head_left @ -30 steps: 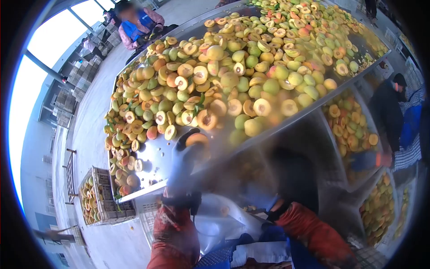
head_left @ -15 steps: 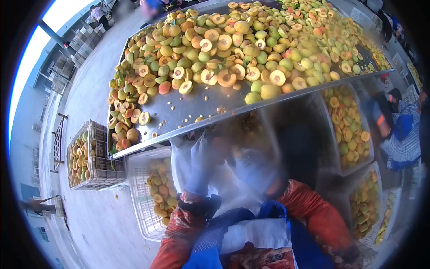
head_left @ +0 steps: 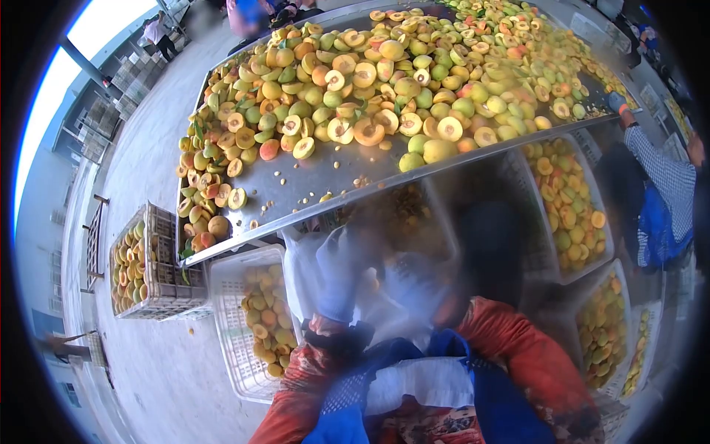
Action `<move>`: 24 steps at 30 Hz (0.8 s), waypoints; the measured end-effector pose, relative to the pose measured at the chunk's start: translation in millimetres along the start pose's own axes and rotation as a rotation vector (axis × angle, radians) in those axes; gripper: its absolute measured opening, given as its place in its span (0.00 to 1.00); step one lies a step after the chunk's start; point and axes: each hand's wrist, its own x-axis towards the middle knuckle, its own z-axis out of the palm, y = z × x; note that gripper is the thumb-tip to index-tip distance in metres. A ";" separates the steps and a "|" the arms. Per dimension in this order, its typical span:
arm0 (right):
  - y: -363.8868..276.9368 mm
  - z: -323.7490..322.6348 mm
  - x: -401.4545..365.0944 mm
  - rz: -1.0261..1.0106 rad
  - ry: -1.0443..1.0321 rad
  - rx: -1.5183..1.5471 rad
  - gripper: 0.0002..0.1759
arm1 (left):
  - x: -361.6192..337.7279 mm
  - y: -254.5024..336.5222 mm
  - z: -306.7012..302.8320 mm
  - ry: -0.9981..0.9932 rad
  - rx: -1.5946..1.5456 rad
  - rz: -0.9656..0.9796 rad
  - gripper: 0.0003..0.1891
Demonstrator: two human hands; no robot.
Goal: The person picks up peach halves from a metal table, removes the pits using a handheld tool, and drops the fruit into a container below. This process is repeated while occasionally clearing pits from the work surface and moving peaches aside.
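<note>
Both hands wear pale gloves and hang low in front of my body, just below the front edge of a metal table (head_left: 310,174) heaped with halved and whole yellow-green fruit (head_left: 366,74). My left hand (head_left: 339,274) is upright beside a white cloth or bag (head_left: 297,270); blur hides its fingertips. To its right, my right hand (head_left: 418,285) is smeared, and what it touches cannot be made out. Small pits (head_left: 303,200) lie scattered on the bare metal near the table's front edge.
A white crate of fruit (head_left: 231,325) stands left of my hands, another crate (head_left: 159,277) farther left. More fruit crates (head_left: 603,229) line the right side. A co-worker in a checked sleeve (head_left: 662,155) reaches to the table's right end. Other people stand in the background.
The co-worker's arm at the right has risen, and their hand is now at the table's right corner. My left hand has shifted slightly right and down. The view has moved a little.
</note>
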 end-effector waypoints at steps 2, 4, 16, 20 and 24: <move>7.6 31.5 1.5 0.023 0.061 0.079 0.19 | 5.4 30.8 -5.5 -0.084 -0.247 -0.310 0.17; 6.2 27.1 -0.8 0.021 0.077 0.182 0.18 | 2.3 13.0 -0.9 -0.067 -0.149 -0.203 0.16; 35.0 47.8 9.5 -0.094 0.103 0.419 0.16 | 5.7 -34.6 19.1 -0.003 -0.008 -0.271 0.16; 22.0 23.9 6.6 -0.036 0.061 0.493 0.15 | 9.2 -35.3 23.0 -0.014 -0.023 -0.291 0.15; 32.7 46.2 19.3 -0.196 0.310 0.357 0.15 | 9.9 -34.4 27.0 -0.031 0.020 -0.279 0.15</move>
